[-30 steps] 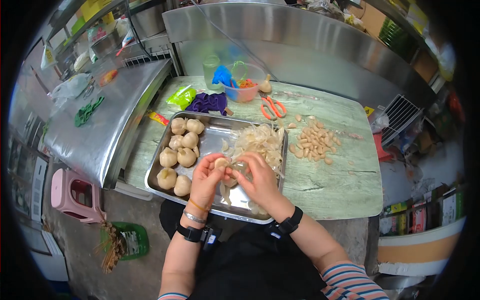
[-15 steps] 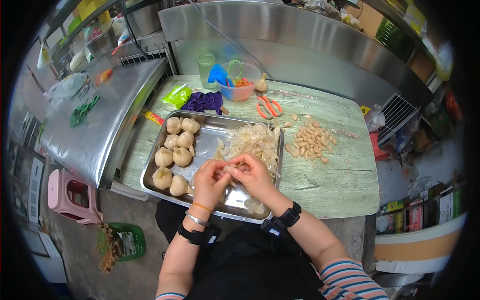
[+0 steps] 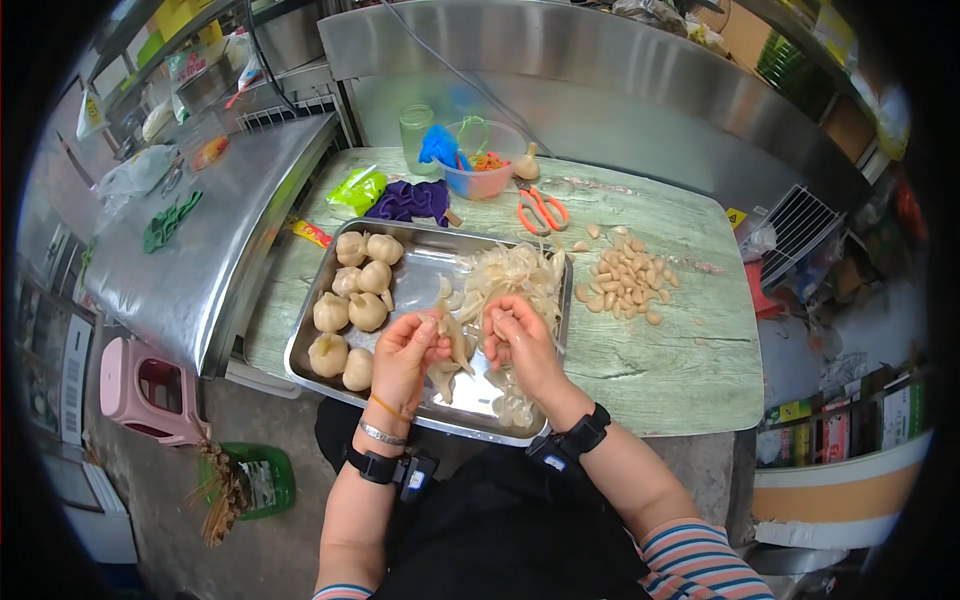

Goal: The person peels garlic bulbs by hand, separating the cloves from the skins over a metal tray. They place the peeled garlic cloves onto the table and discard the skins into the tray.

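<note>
Over a metal tray (image 3: 455,428), my left hand (image 3: 408,348) has its fingers closed in a pinch; what they hold, if anything, is too small to tell. My right hand (image 3: 518,338) is apart from it, fingers curled together over the tray, their contents hidden. Between and below the hands lie garlic skins and stem pieces (image 3: 455,345). Whole garlic bulbs (image 3: 367,312) fill the tray's left side, and a heap of papery skins (image 3: 510,275) lies at its back right. Several peeled cloves (image 3: 625,280) are piled on the green table (image 3: 670,370) right of the tray.
Behind the tray are orange-handled pliers (image 3: 542,211), a purple cloth (image 3: 410,202), a green packet (image 3: 356,190), a clear plastic bowl (image 3: 485,180), a glass jar (image 3: 416,135) and one bulb (image 3: 525,165). A steel counter (image 3: 225,240) stands left, above a pink stool (image 3: 150,390).
My hands have parted: the left stays at the tray's middle, the right has moved right. Stem and skin pieces between them now show more clearly.
</note>
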Action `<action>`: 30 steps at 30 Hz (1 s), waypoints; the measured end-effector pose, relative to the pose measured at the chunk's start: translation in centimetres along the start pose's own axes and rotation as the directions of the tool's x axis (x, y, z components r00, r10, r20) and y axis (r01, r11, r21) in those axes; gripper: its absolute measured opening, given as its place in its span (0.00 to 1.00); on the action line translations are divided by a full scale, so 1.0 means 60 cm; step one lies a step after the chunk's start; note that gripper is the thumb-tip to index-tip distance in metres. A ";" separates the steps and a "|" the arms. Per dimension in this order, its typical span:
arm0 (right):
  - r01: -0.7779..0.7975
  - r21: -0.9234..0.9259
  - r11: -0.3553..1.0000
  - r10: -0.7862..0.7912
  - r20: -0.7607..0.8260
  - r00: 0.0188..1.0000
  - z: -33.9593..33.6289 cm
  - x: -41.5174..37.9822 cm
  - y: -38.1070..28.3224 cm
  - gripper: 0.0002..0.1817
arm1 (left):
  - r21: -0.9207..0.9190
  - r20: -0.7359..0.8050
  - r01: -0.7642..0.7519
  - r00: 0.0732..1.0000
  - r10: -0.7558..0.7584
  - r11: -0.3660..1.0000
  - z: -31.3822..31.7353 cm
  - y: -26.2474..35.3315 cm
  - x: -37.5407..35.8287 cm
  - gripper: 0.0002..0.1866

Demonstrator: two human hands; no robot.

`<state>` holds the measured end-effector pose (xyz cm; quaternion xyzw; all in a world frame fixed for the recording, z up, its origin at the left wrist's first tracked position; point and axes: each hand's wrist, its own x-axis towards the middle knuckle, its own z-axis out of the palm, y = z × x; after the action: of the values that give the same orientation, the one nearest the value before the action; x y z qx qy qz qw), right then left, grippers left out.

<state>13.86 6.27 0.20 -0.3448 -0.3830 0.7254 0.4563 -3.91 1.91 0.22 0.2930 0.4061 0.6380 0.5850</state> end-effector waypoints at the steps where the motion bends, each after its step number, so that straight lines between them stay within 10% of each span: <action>1: -0.037 -0.175 0.984 0.049 0.065 0.997 -0.004 0.000 -0.002 0.06 | 0.027 0.028 0.014 1.000 -0.014 1.000 -0.003 -0.003 0.001 0.08; 3: -0.064 -0.347 0.936 0.110 0.117 0.987 -0.003 -0.001 0.005 0.07 | 0.031 0.027 0.031 0.999 -0.032 0.999 -0.003 -0.005 0.001 0.07; 5: 0.402 -0.448 0.798 -0.334 0.225 0.915 0.013 -0.001 0.028 0.11 | 0.033 0.026 0.047 0.999 -0.048 0.998 0.002 -0.003 -0.003 0.07; 8: 0.245 -0.533 0.810 -0.169 0.188 0.967 0.037 -0.019 -0.005 0.13 | 0.198 0.030 -0.028 0.999 0.022 0.980 0.022 -0.002 -0.010 0.06; 17: 0.393 -0.656 0.644 -0.333 0.221 0.917 0.035 -0.021 -0.002 0.08 | 0.581 0.009 -0.256 0.951 0.308 0.773 0.032 -0.017 -0.012 0.09; 30: 0.248 -0.706 0.663 -0.397 -0.051 0.916 -0.001 0.010 0.045 0.04 | 0.264 -0.051 -0.158 0.983 0.177 0.952 0.010 -0.006 -0.007 0.07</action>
<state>12.62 6.08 -2.30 -0.4862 -0.6308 0.3999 0.4536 -3.15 1.62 0.26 0.3765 0.4809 0.6371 0.4701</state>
